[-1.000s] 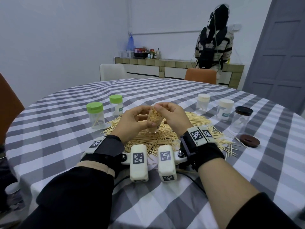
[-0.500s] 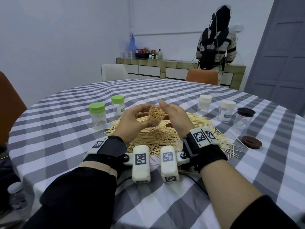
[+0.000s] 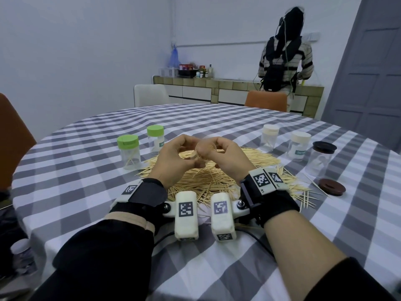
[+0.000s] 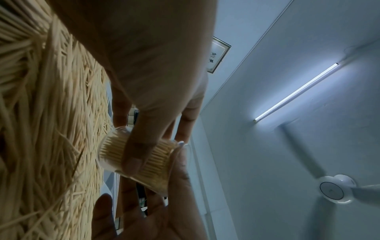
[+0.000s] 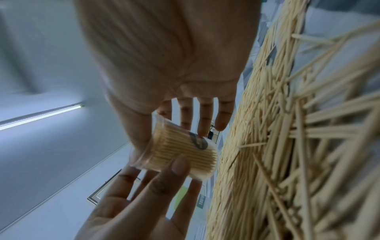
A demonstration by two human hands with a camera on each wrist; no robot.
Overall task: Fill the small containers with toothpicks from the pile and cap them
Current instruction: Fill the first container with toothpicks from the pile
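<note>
Container (image 3: 200, 153), clear and packed with toothpicks, held tilted above the pile (image 3: 212, 179) on the desk (image 3: 217, 268), pinched between the left hand (image 3: 173, 158) and right hand (image 3: 227, 157); the brown cap (image 3: 332, 187) lies well right of the pile, nearer the right hand.

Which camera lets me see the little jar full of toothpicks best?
The left wrist view: the jar lies sideways, packed with toothpicks, only a thumb across it. The right wrist view shows it clearly too, slightly blurred. In the head view fingers hide most of it.
</note>
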